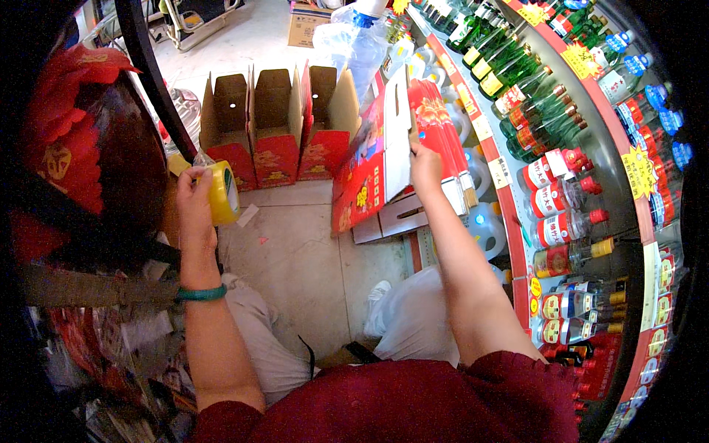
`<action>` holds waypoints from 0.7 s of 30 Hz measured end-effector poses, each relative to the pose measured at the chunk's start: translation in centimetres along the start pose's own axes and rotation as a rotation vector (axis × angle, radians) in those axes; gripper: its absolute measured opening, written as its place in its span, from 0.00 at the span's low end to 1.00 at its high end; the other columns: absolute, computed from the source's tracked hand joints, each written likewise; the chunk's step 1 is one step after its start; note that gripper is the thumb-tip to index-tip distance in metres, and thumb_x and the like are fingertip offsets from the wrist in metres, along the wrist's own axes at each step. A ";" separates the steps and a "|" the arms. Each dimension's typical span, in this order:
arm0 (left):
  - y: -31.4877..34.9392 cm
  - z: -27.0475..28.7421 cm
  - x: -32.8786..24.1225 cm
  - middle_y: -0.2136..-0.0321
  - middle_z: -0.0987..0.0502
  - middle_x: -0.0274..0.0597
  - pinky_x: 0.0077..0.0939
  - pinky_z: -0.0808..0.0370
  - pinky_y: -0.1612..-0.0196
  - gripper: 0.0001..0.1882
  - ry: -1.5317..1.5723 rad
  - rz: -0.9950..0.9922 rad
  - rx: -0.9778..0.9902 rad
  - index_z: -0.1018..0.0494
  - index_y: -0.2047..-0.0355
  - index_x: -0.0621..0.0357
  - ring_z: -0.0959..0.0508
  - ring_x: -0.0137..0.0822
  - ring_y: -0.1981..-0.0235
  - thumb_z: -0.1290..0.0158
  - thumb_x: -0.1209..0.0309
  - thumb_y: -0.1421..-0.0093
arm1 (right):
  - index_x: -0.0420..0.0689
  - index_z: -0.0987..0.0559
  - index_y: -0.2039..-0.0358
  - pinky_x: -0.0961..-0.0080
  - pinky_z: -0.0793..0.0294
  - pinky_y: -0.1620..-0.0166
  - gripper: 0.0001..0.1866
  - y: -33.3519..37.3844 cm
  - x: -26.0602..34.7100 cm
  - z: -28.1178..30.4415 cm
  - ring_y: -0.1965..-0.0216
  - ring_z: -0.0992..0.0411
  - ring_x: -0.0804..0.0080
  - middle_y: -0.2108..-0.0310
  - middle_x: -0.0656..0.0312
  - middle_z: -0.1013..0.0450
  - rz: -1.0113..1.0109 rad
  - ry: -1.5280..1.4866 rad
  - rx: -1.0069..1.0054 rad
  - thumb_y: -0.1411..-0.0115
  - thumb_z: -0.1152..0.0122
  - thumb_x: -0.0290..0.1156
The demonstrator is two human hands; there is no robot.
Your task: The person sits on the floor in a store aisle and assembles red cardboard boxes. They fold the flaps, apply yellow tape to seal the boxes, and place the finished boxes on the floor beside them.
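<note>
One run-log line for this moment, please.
left hand: holds yellow tape roll; right hand: grips red cardboard; floor: three open boxes in a row

Head-worn, the left fisheye camera looked down and forward from close above the maroon shirt (413,402), over the left hand (195,198) and right hand (427,171).

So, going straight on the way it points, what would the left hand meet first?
Probably the dark post just ahead of the left hand; depth is unclear, so it might pass beside it.
</note>
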State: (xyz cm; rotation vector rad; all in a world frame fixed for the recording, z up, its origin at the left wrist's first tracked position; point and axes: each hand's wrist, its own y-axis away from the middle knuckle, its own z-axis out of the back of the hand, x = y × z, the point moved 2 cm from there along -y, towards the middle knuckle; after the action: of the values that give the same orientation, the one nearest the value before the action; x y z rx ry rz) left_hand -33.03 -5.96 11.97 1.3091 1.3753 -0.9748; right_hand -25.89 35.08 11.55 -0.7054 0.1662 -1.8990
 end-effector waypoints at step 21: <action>8.6 -5.0 4.3 0.74 0.29 0.36 0.24 0.32 0.70 0.14 -0.447 -0.030 0.440 0.32 0.69 0.54 0.30 0.28 0.73 0.43 0.59 0.47 | 0.40 0.34 0.52 0.60 0.29 0.59 0.24 23.7 9.3 11.6 0.59 0.31 0.50 0.60 0.48 0.32 0.021 -0.128 0.305 0.52 0.47 0.22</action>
State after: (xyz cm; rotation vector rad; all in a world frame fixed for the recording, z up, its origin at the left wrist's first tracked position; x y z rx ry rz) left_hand -24.84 0.76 9.43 1.2771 0.8660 -1.5444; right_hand -3.28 18.93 14.73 -0.6108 -0.1930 -1.8013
